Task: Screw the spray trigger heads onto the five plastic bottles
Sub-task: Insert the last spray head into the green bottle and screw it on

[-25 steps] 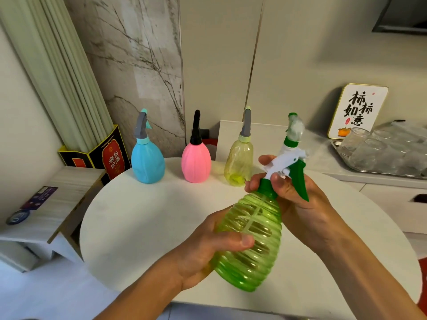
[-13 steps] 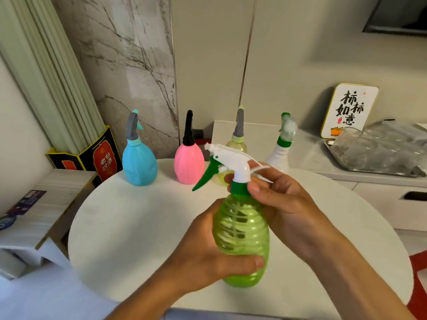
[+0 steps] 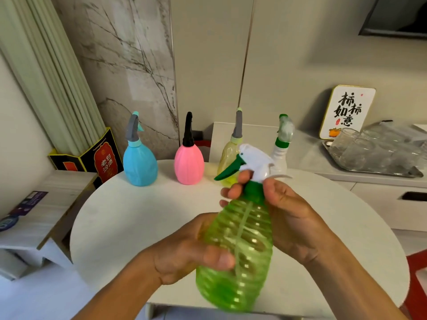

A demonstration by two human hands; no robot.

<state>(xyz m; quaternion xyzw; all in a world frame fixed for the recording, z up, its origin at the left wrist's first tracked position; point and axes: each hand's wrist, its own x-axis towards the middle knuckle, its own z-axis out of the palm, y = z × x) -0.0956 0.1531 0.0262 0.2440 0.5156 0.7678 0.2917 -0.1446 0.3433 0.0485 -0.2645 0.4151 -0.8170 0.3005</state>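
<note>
the green bottle (image 3: 238,252) is held up over the near part of the round white table (image 3: 129,218), tilted with its base toward the camera, and the white and green spray head (image 3: 250,163) sits on its neck. the left hand (image 3: 184,252) is wrapped around the ribbed belly, thumb across the front and fingers closed behind it, most likely to keep the body from turning. the right hand (image 3: 286,218) is curled around the dark green collar (image 3: 253,191) under the head, its fingertips (image 3: 231,192) showing on the far side; that grip suits twisting the collar down on the thread. whether the thread is fully seated cannot be told, since the hand covers the joint. the thin tube inside the bottle shows only as a pale line through the plastic, and the bottle's lower end is blurred. behind, well apart from the hands, four other bottles stand in a row along the back of the table: a blue bottle (image 3: 139,163), a pink bottle (image 3: 189,163), a yellow bottle (image 3: 228,158) partly hidden by the spray head, and a white bottle (image 3: 280,158) whose top is hazy. each appears to carry a head, so this looks like the last one. to the right a tray of glasses (image 3: 369,155) runs off the edge, beside a small sign (image 3: 346,112).
</note>
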